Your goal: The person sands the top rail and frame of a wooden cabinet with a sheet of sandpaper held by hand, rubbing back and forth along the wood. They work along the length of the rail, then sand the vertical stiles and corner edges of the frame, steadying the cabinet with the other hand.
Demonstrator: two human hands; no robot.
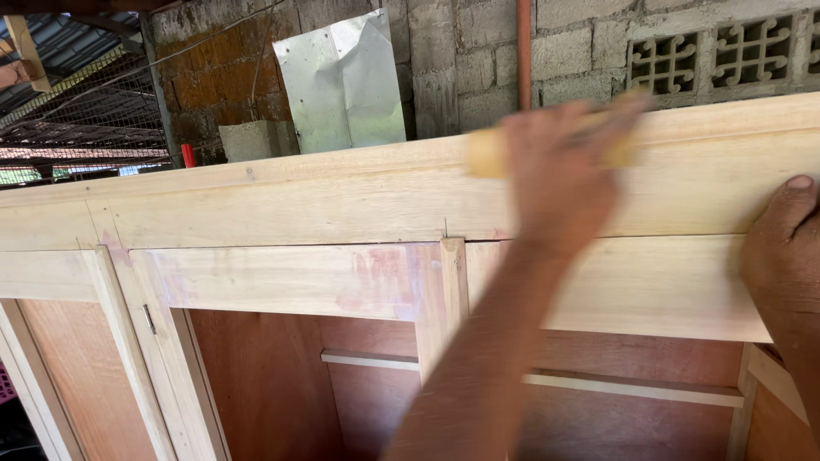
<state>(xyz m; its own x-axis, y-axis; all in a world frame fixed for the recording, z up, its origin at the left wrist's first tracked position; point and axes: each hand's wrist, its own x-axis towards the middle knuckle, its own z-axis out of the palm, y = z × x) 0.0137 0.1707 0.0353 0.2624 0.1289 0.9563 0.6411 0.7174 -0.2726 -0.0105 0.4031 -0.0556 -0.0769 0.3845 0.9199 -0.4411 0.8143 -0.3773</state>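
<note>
The work surface is the upper front of a tall, unfinished pale-wood cabinet (282,192), its broad top rail running across the view, with framed door openings below and reddish-brown plywood panels inside; a thin pale shelf strip (632,388) crosses the interior. Pinkish filler patches (376,277) mark the rail below the top board near the centre upright. Behind the cabinet stands a rough grey concrete-block wall (478,60) with patterned vent blocks (726,51) at upper right, a rust-coloured vertical pipe (523,43), and a bent sheet of shiny metal (342,81) leaning against the brickwork. Wire mesh and corrugated roofing appear at far left. The person's left hand (559,179), blurred by motion, is raised against the top rail; its fingers (615,115) are curled closed around a small yellowish block, apparently a sanding block (487,154), held flat against the wood near the cabinet's upper edge. The right hand (781,248) rests on the rail at the frame's right edge, thumb (794,201) pressed to the board; the remaining fingers are out of view, so their spread cannot be determined.
</note>
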